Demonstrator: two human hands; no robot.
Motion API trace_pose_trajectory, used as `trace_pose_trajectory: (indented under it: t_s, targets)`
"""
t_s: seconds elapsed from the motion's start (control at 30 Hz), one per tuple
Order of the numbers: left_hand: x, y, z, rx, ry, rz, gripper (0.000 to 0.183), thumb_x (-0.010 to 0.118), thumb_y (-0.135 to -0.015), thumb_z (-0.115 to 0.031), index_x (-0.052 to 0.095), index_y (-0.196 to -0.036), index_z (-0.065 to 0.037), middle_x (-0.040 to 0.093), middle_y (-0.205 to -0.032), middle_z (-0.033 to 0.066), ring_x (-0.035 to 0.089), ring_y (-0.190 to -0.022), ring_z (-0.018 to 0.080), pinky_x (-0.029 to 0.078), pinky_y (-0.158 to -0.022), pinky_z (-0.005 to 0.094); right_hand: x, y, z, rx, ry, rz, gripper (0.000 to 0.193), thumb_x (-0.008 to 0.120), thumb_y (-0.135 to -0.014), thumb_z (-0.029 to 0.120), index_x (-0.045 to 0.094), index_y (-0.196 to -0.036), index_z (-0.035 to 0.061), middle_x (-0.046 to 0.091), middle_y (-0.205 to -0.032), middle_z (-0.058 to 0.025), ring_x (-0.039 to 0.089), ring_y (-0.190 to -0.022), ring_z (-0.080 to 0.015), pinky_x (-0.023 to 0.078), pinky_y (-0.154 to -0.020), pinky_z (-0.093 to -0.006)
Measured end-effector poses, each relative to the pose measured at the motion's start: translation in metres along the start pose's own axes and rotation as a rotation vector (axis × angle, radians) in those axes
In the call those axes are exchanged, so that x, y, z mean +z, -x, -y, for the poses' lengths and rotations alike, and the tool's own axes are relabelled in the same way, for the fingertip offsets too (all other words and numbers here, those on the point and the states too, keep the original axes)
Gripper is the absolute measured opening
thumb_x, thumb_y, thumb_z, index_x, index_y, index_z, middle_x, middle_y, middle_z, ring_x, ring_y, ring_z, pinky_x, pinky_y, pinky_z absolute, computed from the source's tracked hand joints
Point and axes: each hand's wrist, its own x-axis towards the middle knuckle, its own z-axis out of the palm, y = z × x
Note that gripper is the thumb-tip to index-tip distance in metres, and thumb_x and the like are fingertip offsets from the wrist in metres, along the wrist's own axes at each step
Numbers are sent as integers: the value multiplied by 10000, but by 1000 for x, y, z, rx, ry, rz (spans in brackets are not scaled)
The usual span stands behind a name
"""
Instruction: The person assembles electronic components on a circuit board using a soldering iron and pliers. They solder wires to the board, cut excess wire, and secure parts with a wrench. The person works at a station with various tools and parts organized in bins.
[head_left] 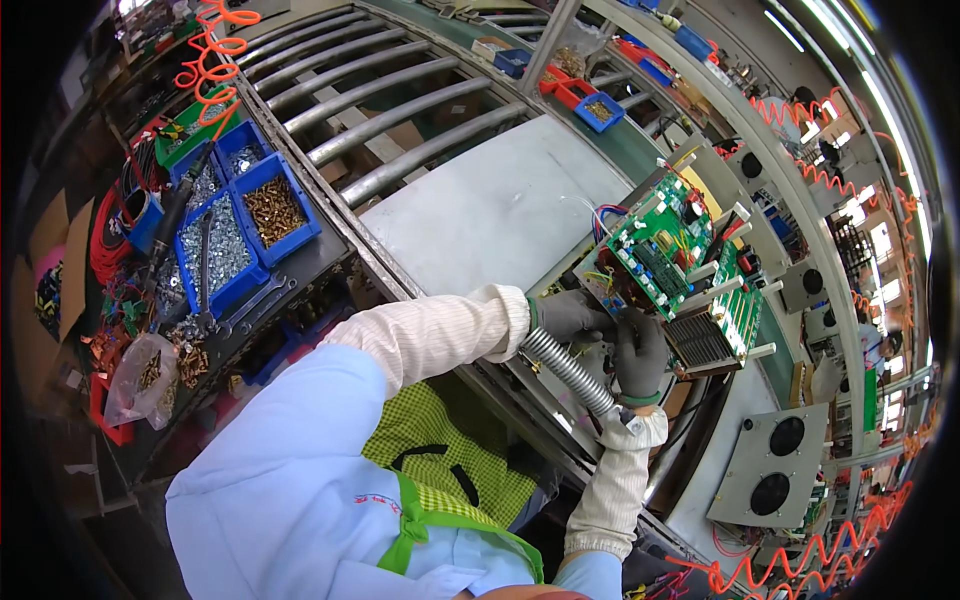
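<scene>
Both my hands wear grey gloves and work close together at the lower left side of an open electronic unit. This unit carries green circuit boards (655,250), coloured wires, white posts and a dark finned heat sink (703,338). My left hand (570,316) reaches in from the left, its fingers closed and their tips hidden at the unit's edge. Just beside it, my right hand (638,358) has its fingers bent together against the unit's lower corner. What either hand grips is too hidden to name. A silver metal coil (568,370) slants across between my wrists, nearer the camera.
Left are blue bins with brass-coloured fasteners (275,212) and silver fasteners (215,255), plus wrenches (255,303). A pale board (480,205) lies beside conveyor rollers (370,130). A metal panel with two fans (770,468) stands at right. Orange coiled hoses (215,60) hang nearby.
</scene>
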Motion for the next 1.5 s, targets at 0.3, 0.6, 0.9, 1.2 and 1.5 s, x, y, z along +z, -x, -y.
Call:
trace_pose_trajectory:
  t_s: [0.3,0.6,0.9,1.2,1.5]
  targets:
    - [-9,0,-5,29,-81,100,271,602,-836,-38,615,-1096,-115,626,-1071,75,601,-966,253,494,-834,340,5,-5,5,20,130,1,220,686,-800,184,658,-1011,131,613,-837,-99,625,-740,-293,487,-619,-382]
    - [-7,2,-1,-15,-23,114,203,614,-852,-89,629,-1054,-101,639,-1004,152,618,-931,343,504,-815,404,4,-8,7,-88,178,-20,145,672,-810,162,657,-942,102,628,-874,-115,627,-764,-306,493,-658,-389]
    - [-11,-3,-8,72,-113,87,260,621,-860,-134,602,-1117,-101,617,-1106,141,579,-1042,360,466,-908,446,2,-13,8,-33,284,-7,159,686,-778,182,652,-918,115,615,-855,-95,611,-719,-296,487,-635,-388]
    - [-14,-2,-8,50,-107,132,277,618,-869,-149,600,-1141,-105,609,-1140,131,563,-1076,358,452,-937,431,-10,-17,6,-111,91,91,142,676,-801,159,666,-927,94,619,-873,-126,625,-763,-323,492,-646,-408]
    - [-7,-1,0,88,-104,71,237,650,-861,-160,618,-1088,-102,637,-1067,125,593,-1000,355,476,-886,427,-8,-15,5,-62,239,43,183,725,-762,203,667,-915,122,627,-781,-104,629,-658,-298,489,-575,-387]
